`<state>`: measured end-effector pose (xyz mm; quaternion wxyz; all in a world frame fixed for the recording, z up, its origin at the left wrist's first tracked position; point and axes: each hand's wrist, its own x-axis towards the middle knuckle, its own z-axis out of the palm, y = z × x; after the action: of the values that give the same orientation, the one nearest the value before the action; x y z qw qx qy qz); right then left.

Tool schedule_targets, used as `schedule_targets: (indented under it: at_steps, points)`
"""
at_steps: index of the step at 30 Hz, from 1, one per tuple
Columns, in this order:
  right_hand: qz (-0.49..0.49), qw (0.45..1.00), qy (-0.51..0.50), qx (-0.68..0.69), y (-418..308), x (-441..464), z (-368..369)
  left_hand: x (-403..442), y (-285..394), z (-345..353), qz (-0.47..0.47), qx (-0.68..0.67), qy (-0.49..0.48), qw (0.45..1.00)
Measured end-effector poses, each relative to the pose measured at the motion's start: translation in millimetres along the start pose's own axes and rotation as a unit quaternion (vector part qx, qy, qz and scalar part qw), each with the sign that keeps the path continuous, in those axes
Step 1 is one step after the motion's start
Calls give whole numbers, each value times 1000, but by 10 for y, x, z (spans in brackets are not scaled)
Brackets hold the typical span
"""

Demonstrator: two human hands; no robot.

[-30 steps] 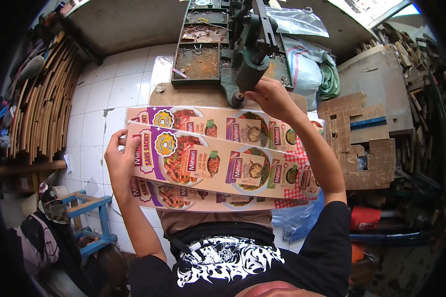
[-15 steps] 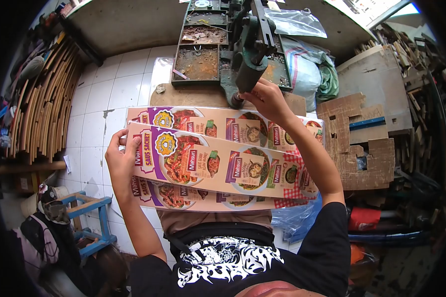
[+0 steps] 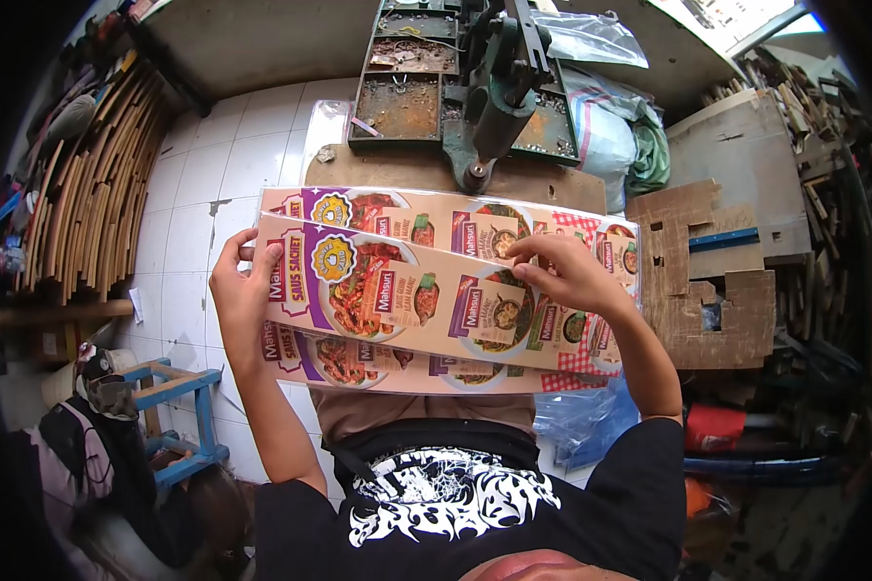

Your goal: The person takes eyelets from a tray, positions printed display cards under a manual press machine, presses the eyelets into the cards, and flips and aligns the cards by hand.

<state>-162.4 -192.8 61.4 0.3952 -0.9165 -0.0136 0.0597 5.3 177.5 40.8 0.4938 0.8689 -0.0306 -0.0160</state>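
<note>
A long printed strip [image 3: 358,290] with food pictures and "Mahsuri" wording lies on top, slanting down to the right. My left hand [image 3: 245,286] is closed on its left end, thumb on the face and fingers behind. At its upper edge, my right hand [image 3: 567,271] bends thumb and fingers together on the strip; the exact contact is partly hidden. Matching strips show beneath it, one behind [image 3: 417,208] and one along the near side [image 3: 407,378]. Just beyond them stands a dark green hand press [image 3: 499,126], its round lower die [image 3: 476,174] exposed.
Beside the press, a compartment tray [image 3: 397,107] holds small metal bits. Cut brown boards [image 3: 707,281] lie at right, near a white sack [image 3: 601,126]. Stacked wooden slats [image 3: 87,194] and a blue stool [image 3: 179,387] stand at left.
My right hand has come back from the press's die to the top strip's upper edge. My left hand still holds the left end. The view has shifted slightly.
</note>
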Motion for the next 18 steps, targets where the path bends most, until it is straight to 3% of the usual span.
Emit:
schedule_targets:
  at_steps: [4, 6, 8, 10, 12, 14, 15, 16, 18]
  points:
    - [-6, 999, 9, -33, -56, -90, 40, -61, 24, -29, 25, -54, -8, 998]
    - [5, 998, -56, -20, -82, -108, 40, -127, 88, -91, 25, -52, -4, 998]
    - [-8, 998, -53, -19, -140, -151, 40, -184, 151, -151, 41, -71, -2, 997]
    - [-34, 998, -45, 39, -79, -198, 17, -271, 233, -244, 46, -78, 5, 996]
    - [-57, 996, -56, 33, -42, -266, -40, -367, 248, -330, 104, -159, -6, 982]
    - [-38, 960, -188, 206, -18, -337, -100, -498, 295, -465, 136, -204, -13, 969]
    - [-57, 943, -252, 210, -26, -352, -160, -555, 324, -530, 166, -248, -21, 954]
    - [-57, 944, -249, 210, -76, -379, -161, -592, 357, -572, 195, -291, -31, 936]
    - [-22, 882, -334, 331, -191, -425, -89, -618, 448, -581, 284, -324, -33, 902]
